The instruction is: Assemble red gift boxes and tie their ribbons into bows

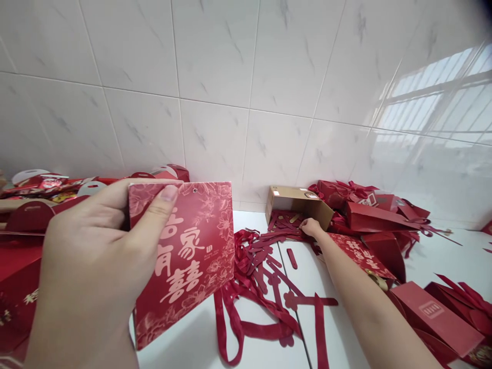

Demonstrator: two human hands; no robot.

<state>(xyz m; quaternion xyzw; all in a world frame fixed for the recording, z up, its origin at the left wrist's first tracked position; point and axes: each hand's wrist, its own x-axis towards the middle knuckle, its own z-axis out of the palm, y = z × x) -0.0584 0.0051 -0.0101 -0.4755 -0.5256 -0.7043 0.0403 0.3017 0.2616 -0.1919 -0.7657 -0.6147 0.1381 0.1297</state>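
My left hand [96, 256] grips a red gift box [207, 241] close to the camera, thumb across its front. White Chinese characters and pale flower prints cover that face, and a small hole shows near its top edge. Farther off, my right hand [312, 228] reaches to the mouth of a cardboard box [290, 192] lying against the wall. Its fingers are bent together at the dark red strips [284, 221] inside; whether they pinch one is too small to make out. More strips spill from the box over the white table [180, 333].
Red ribbons [265, 330] lie tangled in the middle of the table. Red gift boxes with bows [342, 195] are piled at the right, with a pink-red box [434, 315] nearer. Open red boxes [31, 215] with wrapped contents stand at the left. A tiled wall [215, 61] closes the back.
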